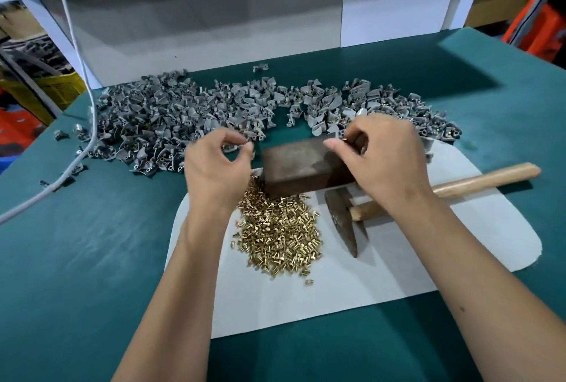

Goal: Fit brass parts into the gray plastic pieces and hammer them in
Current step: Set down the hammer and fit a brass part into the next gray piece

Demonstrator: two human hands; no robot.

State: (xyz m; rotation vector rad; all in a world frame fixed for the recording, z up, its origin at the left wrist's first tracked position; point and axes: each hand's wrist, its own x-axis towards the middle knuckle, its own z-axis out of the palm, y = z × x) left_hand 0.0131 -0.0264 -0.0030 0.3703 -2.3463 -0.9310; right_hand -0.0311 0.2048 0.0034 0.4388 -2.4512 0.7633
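Right hand [386, 158] is pinching a brass part [344, 138], axis unclear; left hand [214, 164] is gripping a gray piece [245, 146] beside the block [300, 167].

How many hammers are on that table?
1. The hammer lies on the white sheet, right of the brass parts, its handle passing under the right hand. None seems hidden.

A green tabletop [92, 259] carries a white sheet [337, 283]. A white cable [87, 112] trails across its left side. Far left sits a yellow crate [58, 90]; far right, orange bins [539, 32].
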